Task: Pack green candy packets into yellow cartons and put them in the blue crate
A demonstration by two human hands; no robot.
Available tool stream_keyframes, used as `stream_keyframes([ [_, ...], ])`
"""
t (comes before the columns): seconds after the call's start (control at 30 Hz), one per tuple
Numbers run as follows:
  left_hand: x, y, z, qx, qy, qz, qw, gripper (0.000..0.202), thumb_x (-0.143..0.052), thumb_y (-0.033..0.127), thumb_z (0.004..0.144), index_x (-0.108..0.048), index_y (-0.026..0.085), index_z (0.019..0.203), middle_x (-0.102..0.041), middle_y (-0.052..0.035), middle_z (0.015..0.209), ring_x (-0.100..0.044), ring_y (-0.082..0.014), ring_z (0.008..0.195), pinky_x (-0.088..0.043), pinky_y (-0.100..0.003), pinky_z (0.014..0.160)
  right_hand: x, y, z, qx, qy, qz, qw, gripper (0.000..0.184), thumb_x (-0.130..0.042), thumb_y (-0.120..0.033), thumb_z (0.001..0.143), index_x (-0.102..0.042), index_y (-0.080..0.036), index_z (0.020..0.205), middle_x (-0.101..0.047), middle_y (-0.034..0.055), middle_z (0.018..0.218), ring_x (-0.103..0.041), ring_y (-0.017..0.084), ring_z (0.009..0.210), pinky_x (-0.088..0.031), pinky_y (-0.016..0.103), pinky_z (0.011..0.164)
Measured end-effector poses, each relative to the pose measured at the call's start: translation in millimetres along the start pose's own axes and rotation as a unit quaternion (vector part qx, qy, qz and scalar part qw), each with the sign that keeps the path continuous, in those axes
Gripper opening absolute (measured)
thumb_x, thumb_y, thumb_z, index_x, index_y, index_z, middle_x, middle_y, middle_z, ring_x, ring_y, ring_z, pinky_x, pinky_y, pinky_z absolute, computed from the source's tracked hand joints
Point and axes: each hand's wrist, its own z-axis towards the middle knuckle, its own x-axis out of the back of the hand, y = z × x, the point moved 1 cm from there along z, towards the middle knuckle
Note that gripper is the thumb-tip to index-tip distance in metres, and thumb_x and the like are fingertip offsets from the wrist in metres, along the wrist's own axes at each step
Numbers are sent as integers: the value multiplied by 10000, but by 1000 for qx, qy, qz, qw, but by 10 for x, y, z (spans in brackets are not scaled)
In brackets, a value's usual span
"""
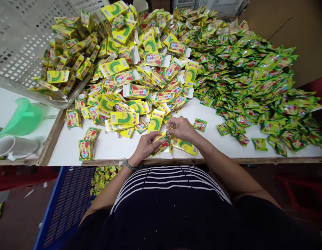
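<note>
the small box is just below the middle of the frame, in the left hand, which is curled round its side. long axis looks like it slants up to the right, pretty much toward the right hand. that one's fingertips are bunched narrow at the box's upper end, can't tell if they're gripping anything.

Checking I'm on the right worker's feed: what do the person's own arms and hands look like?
The left hand and right hand are bare, without gloves. A bracelet of dark greenish beads is worn on the left; none shows on the right. The dark sleeves are short, on a dark top with white stripes.
</note>
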Motion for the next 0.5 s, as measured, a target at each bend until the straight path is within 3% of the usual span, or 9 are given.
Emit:
stream_keyframes([
  [0.07, 1, -19, 51, -2, -19, 2, 1000, 432, -810, 421, 648, -734, 144, 970, -731, -28, 808, -623, -162, 694, -469, -247, 629, -34, 49, -7, -16, 32, 34, 999, 101, -716, -202, 625, -644, -193, 696, -594, -43, 628, -526, 117, 608, -366, 235, 565],
  [0.17, -25, -59, 105, 12, -49, -31, 998, 470, -811, 436, 651, -711, 135, 998, -729, -35, 805, -629, -160, 680, -481, -255, 629, -49, 72, -37, -15, 31, 62, 997, 107, -708, -242, 657, -634, -187, 711, -584, -41, 615, -526, 117, 596, -370, 238, 560],
  [0.3, -83, -63, 114, 29, -62, -68, 995, 453, -826, 416, 643, -700, 138, 977, -724, -23, 792, -619, -136, 660, -480, -245, 624, 8, 50, -96, 8, 12, 14, 1000, 229, -671, -191, 693, -663, -204, 921, -597, -50, 635, -536, 119, 596, -403, 252, 603],
  [0.37, -96, -39, 96, 46, -50, -107, 992, 447, -839, 409, 625, -688, 137, 947, -713, -8, 752, -614, -125, 642, -477, -239, 619, 100, 152, -142, 29, 22, 31, 999, 300, -649, -256, 747, -641, -215, 1045, -640, -30, 713, -570, 133, 634, -446, 271, 642],
  [0.43, -96, -13, 72, 66, -29, -157, 985, 457, -855, 398, 601, -668, 138, 927, -704, 4, 718, -623, -123, 643, -488, -242, 639, 248, 406, -205, 17, 122, 36, 992, 343, -606, -379, 803, -609, -207, 1099, -674, 25, 850, -609, 165, 732, -487, 315, 717],
  [0.5, -94, 3, 55, 81, -8, -198, 977, 475, -873, 382, 571, -654, 138, 913, -703, 8, 707, -635, -124, 653, -499, -246, 660, 405, 781, -283, -73, 294, -65, 951, 345, -572, -459, 816, -611, -185, 1021, -653, 88, 911, -603, 221, 833, -487, 397, 801],
])
